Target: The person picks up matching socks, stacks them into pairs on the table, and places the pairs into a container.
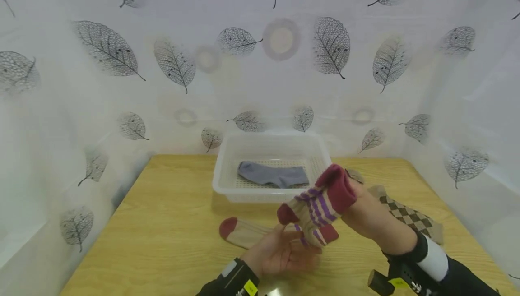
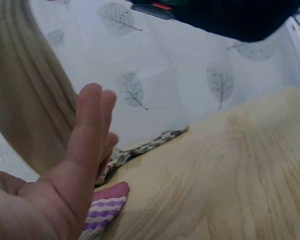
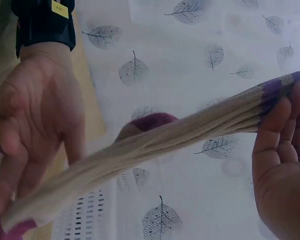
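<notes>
My right hand (image 1: pixel 369 215) grips a beige sock (image 1: pixel 318 208) with purple stripes and a dark red cuff, toe and heel, holding it up by the cuff. In the right wrist view the sock (image 3: pixel 140 150) hangs stretched long from the fingers of the right hand (image 3: pixel 285 170). Just below it my left hand (image 1: pixel 280 251) is turned palm up with straight fingers, near the sock's lower end. Beneath the hands a matching sock (image 1: pixel 243 233) lies flat on the table, partly hidden by the left hand; its striped cuff end (image 2: pixel 107 205) shows in the left wrist view.
A white plastic basket (image 1: pixel 274 195) stands at the back of the wooden table (image 1: pixel 162 224), with a grey-blue sock (image 1: pixel 276 175) inside. On the right lies a beige and brown checkered sock (image 1: pixel 410 215), partly behind the right arm. Leaf-patterned curtain (image 1: pixel 260 88) surrounds the table.
</notes>
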Tool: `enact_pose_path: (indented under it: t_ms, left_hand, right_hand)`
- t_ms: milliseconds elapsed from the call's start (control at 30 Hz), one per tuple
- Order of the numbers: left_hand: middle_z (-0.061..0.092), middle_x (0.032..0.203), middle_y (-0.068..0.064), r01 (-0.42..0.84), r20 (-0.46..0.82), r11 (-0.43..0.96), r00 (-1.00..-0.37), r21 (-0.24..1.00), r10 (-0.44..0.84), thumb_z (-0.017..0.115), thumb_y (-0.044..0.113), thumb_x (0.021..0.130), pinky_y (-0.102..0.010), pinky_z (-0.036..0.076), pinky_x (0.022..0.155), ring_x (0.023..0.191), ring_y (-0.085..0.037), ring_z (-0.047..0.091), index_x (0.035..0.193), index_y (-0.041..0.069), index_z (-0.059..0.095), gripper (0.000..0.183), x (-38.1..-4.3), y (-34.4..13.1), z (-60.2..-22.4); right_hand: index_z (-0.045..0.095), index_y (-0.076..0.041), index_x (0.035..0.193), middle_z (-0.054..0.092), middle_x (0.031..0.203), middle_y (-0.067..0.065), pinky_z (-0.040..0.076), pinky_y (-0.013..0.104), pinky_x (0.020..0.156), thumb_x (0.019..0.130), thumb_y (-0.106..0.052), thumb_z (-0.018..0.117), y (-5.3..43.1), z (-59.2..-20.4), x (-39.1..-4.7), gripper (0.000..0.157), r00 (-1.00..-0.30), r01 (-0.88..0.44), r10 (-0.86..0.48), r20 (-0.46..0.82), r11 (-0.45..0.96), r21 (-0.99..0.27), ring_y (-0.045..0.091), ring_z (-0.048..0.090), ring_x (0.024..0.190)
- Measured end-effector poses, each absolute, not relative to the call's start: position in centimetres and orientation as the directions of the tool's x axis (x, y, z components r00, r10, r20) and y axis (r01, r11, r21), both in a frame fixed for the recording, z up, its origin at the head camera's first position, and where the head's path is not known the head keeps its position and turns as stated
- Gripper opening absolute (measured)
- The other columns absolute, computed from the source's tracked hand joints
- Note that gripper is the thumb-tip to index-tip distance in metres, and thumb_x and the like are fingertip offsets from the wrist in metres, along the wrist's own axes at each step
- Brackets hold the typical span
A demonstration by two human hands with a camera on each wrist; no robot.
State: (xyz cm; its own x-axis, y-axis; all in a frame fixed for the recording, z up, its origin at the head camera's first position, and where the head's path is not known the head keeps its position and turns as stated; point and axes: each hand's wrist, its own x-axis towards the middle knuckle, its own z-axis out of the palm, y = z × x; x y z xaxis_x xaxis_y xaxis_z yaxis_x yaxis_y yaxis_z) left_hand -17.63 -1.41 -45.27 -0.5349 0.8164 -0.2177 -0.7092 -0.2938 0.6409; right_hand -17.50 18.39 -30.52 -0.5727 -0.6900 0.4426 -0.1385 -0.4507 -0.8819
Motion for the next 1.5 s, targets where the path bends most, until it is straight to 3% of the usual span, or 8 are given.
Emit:
enact_pose_path:
  t_ms: [100,200,367,467,633,900,1200,1500]
  left_hand:
    - [0.057,0.121,-0.019,-0.700,-0.240,-0.357,-0.601,0.618,0.762,0.030,0.069,0.086,-0.031,0.048,0.089,0.103,-0.021,0.061,0.138,-0.001,0.032,0.087,-18.3,-1.5,-44.8]
    - [0.065,0.099,-0.007,-0.681,-0.268,-0.408,-0.660,0.609,0.702,0.026,0.062,0.092,-0.022,0.051,0.078,0.084,-0.011,0.065,0.129,-0.004,0.038,0.077,-19.0,-1.5,-44.5]
    - [0.064,0.090,0.003,-0.634,-0.268,-0.485,-0.733,0.602,0.626,0.037,0.032,0.097,-0.017,0.050,0.073,0.080,-0.005,0.061,0.111,0.005,0.048,0.033,-19.7,-1.8,-44.2]
    - [0.065,0.098,-0.001,-0.596,-0.280,-0.552,-0.785,0.582,0.552,0.042,0.020,0.095,-0.026,0.047,0.088,0.093,-0.011,0.061,0.113,0.004,0.050,0.025,-19.5,-2.3,-44.2]
    - [0.061,0.105,-0.001,-0.546,-0.329,-0.653,-0.837,0.524,0.436,0.042,0.021,0.095,-0.031,0.037,0.101,0.102,-0.013,0.056,0.125,0.004,0.040,0.035,-18.8,-3.6,-44.0]
    - [0.068,0.090,0.001,-0.431,-0.346,-0.774,-0.892,0.464,0.290,0.051,0.017,0.094,-0.024,0.050,0.081,0.083,-0.009,0.063,0.094,0.012,0.062,0.013,-18.0,-4.9,-42.6]
    - [0.067,0.094,0.002,-0.450,-0.244,-0.772,-0.893,0.449,0.378,0.047,0.017,0.095,-0.021,0.050,0.081,0.086,-0.007,0.064,0.099,0.016,0.062,0.015,-16.9,-5.3,-39.1]
    - [0.066,0.095,0.001,-0.402,-0.203,-0.827,-0.915,0.393,0.348,0.042,0.018,0.098,-0.022,0.050,0.082,0.087,-0.009,0.064,0.103,0.016,0.060,0.018,-16.5,-6.0,-37.1]
  right_hand:
    - [0.050,-0.010,0.122,0.059,0.088,0.005,0.047,0.026,0.048,0.099,-0.001,0.023,17.8,-31.0,-17.0,0.036,-0.450,-0.083,-0.773,0.448,-0.463,-0.882,0.020,0.055,0.058]
    - [0.043,-0.005,0.122,0.046,0.061,0.016,0.031,0.032,0.026,0.099,0.002,0.014,17.4,-30.9,-16.3,0.038,-0.310,-0.026,-0.847,0.432,-0.446,-0.894,0.030,0.033,0.034]
    - [0.033,0.006,0.116,0.042,0.063,0.032,0.043,0.031,0.032,0.098,0.004,0.012,17.9,-32.1,-15.9,0.028,-0.215,-0.055,-0.918,0.333,-0.330,-0.943,0.037,0.043,0.036]
    - [0.037,0.007,0.112,0.047,0.072,0.034,0.049,0.033,0.038,0.099,0.004,0.015,19.2,-33.5,-16.0,0.026,-0.285,-0.085,-0.943,0.174,-0.156,-0.984,0.040,0.051,0.044]
    - [0.047,-0.003,0.110,0.055,0.073,0.019,0.053,0.036,0.047,0.100,0.000,0.022,22.2,-36.0,-17.1,0.027,-0.479,-0.220,-0.877,0.039,0.076,-0.973,0.015,0.058,0.048]
    - [0.047,-0.007,0.104,0.052,0.087,0.004,0.054,0.038,0.056,0.101,-0.020,0.030,25.0,-39.7,-18.5,0.021,-0.567,-0.125,-0.788,-0.239,0.370,-0.921,0.012,0.060,0.068]
    - [0.046,-0.013,0.108,0.055,0.112,0.008,0.051,0.046,0.081,0.103,-0.018,0.010,23.8,-42.4,-18.6,0.036,-0.397,0.333,-0.914,-0.084,-0.058,-0.941,0.028,0.059,0.099]
    - [0.045,-0.018,0.123,0.053,0.120,0.017,0.054,0.031,0.070,0.102,-0.023,0.005,21.8,-42.5,-19.2,0.045,-0.488,0.490,-0.871,-0.062,-0.214,-0.845,0.028,0.061,0.097]
